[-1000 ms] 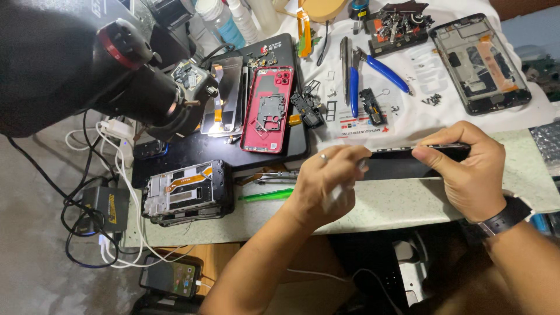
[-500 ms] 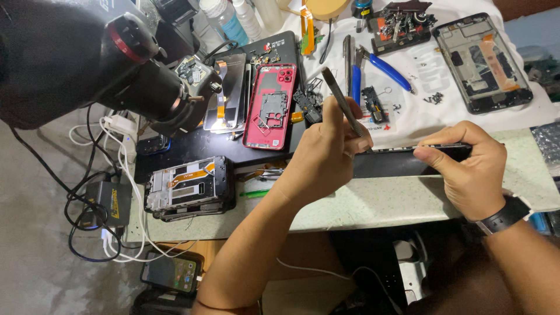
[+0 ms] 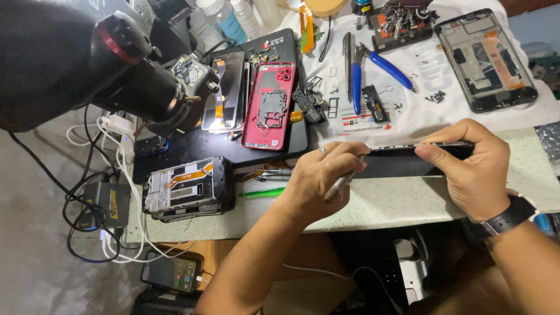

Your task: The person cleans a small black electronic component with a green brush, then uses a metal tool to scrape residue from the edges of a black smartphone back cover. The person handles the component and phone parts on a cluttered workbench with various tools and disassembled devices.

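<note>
My right hand (image 3: 473, 169) grips a dark phone (image 3: 402, 161) held on its edge above the front of the pale worktop (image 3: 385, 204), thumb on its near face and fingers over its top edge. My left hand (image 3: 321, 178) holds a thin metal tool (image 3: 340, 184) like a pen, its upper end against the phone's left end. A ring sits on one left finger. A black watch (image 3: 512, 213) is on my right wrist.
A red phone back cover (image 3: 269, 106) lies on a black mat (image 3: 233, 153) under a microscope (image 3: 125, 76). A stack of phone frames (image 3: 188, 188) sits at the left front. Blue-handled pliers (image 3: 379, 67), an open phone chassis (image 3: 487, 58), small parts, bottles and cables surround them.
My left hand had lifted the tool upright above the phone half a second ago; it has now come back down, with the tool laid low against the phone's left end. My right hand stayed put.
</note>
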